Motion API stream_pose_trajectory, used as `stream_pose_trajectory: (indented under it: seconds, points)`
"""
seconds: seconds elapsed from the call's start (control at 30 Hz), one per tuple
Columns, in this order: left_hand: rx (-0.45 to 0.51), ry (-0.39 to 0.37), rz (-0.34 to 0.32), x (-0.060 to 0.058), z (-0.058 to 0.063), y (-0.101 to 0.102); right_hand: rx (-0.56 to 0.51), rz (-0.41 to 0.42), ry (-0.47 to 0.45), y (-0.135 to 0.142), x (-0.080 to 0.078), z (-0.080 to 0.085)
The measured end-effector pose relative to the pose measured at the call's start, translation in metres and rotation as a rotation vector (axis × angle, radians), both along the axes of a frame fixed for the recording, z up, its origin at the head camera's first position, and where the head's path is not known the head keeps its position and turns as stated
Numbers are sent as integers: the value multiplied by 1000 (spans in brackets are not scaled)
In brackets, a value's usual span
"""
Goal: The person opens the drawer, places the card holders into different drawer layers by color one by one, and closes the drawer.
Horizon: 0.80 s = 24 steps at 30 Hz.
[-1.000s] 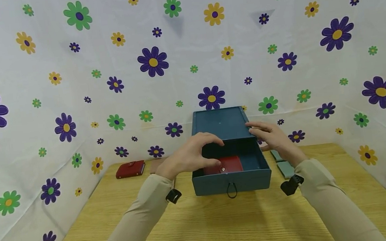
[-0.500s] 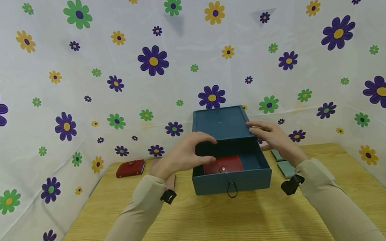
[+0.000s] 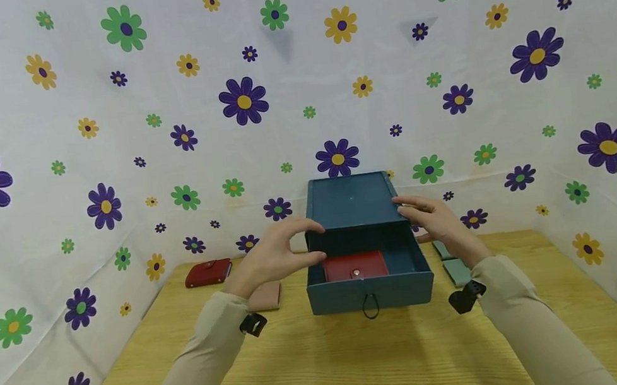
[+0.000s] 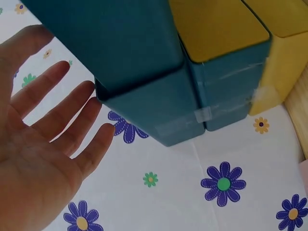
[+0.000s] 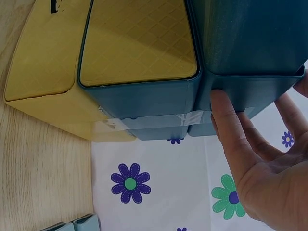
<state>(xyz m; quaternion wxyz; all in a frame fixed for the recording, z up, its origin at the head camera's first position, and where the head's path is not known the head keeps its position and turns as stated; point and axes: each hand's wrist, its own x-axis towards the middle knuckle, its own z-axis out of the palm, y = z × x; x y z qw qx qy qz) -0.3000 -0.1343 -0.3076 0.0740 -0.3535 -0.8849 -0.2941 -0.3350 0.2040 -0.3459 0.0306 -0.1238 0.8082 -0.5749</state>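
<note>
A blue drawer (image 3: pixel 371 293) with a dark loop pull sticks out from the top unit of a blue cabinet (image 3: pixel 352 200). A red snap wallet (image 3: pixel 355 266) lies inside it. My left hand (image 3: pixel 272 255) is at the drawer's left side, thumb and fingers spread, holding nothing; in the left wrist view its fingertips come close to the cabinet's back edge. My right hand (image 3: pixel 440 223) touches the cabinet's right side with extended fingers. In the right wrist view, a fingertip (image 5: pixel 221 98) rests against the blue casing (image 5: pixel 240 86).
Below the top unit sit a yellow-fronted unit (image 5: pixel 139 43) and a yellow one (image 5: pixel 45 57), joined by clear tape. Another red wallet (image 3: pixel 207 273) and a pink wallet (image 3: pixel 265 297) lie left on the wooden table (image 3: pixel 334 367). Green wallets (image 3: pixel 457 272) lie right. Flowered cloth (image 3: pixel 160 95) surrounds the table.
My left hand has moved left, from over the drawer and red wallet to the drawer's left edge, uncovering more of the pink wallet. The right hand and the drawer have stayed put.
</note>
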Motion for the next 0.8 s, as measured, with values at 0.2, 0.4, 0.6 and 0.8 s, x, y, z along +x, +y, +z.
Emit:
stream_pose_trajectory:
  seconds: [0.2, 0.4, 0.6, 0.8]
  points:
    - [39, -23, 32, 3, -7, -12, 16, 2, -15, -1, 0, -2]
    - [62, -13, 55, -2, -14, -21, 11, 0, -1, 0, 0, 1]
    - [97, -47, 100, -5, -22, -41, 4, -2, 11, -1, -2, 2]
    - [112, -73, 156, -3, -40, -59, -3, -10, 1, -1, -1, 0]
